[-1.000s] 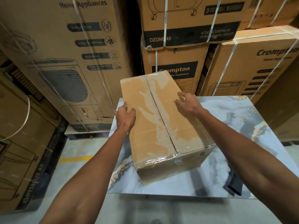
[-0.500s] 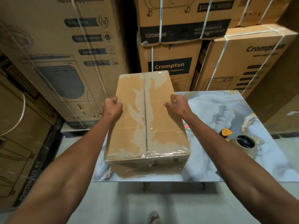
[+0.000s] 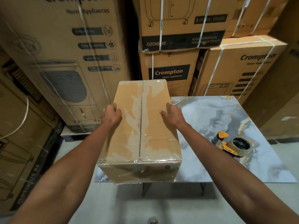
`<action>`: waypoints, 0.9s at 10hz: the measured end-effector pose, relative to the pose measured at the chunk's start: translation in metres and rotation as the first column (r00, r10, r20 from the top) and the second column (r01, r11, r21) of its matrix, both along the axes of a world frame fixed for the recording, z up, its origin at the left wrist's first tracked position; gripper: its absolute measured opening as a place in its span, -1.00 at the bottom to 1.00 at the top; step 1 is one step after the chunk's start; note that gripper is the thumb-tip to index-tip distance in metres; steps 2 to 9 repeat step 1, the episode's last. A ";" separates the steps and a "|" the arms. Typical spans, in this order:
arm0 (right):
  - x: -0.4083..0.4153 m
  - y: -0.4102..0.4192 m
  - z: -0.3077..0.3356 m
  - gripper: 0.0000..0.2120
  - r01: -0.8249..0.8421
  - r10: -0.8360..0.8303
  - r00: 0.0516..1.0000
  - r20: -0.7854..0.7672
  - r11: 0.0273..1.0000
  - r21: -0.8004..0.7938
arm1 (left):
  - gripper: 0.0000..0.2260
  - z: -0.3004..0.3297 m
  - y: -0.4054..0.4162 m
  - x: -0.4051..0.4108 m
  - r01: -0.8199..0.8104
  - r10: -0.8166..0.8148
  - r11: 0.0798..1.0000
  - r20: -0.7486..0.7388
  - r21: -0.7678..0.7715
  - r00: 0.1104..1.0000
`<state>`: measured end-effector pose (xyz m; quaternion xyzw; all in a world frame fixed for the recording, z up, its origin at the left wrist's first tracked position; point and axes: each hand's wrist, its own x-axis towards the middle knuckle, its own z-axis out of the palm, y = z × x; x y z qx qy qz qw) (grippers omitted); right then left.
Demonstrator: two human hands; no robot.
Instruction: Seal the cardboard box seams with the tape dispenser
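Observation:
A brown cardboard box (image 3: 150, 126) lies lengthwise on the left part of a marble-patterned table (image 3: 218, 113), its near end at the table's front edge. Clear tape covers its centre seam and wraps over the near end. My left hand (image 3: 111, 114) grips the box's left top edge. My right hand (image 3: 172, 112) grips the right top edge. A yellow tape dispenser (image 3: 233, 143) with a brown roll lies on the table to the right of the box, apart from both hands.
Tall stacked appliance cartons (image 3: 168, 73) with white straps stand close behind and to the left of the table. More cartons (image 3: 19, 143) line the left side. The grey floor (image 3: 129, 207) shows below the table's front edge.
The box has been turned from a slant to straight and shifted toward the table's left front. Both hands stayed on its sides. The tape dispenser came into view on the right.

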<state>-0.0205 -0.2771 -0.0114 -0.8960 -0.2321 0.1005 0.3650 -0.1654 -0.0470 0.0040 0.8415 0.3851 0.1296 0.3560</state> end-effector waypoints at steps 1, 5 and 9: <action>-0.002 -0.004 0.003 -0.68 -0.023 0.023 1.000 -0.007 1.000 0.005 | -0.87 0.001 -0.012 0.000 0.071 -0.071 0.990 -0.008 0.123 0.997; -0.002 -0.004 0.003 -0.68 -0.023 0.023 1.000 -0.007 1.000 0.005 | -0.87 0.001 -0.012 0.000 0.071 -0.071 0.990 -0.008 0.123 0.997; -0.002 -0.004 0.003 -0.68 -0.023 0.023 1.000 -0.007 1.000 0.005 | -0.87 0.001 -0.012 0.000 0.071 -0.071 0.990 -0.008 0.123 0.997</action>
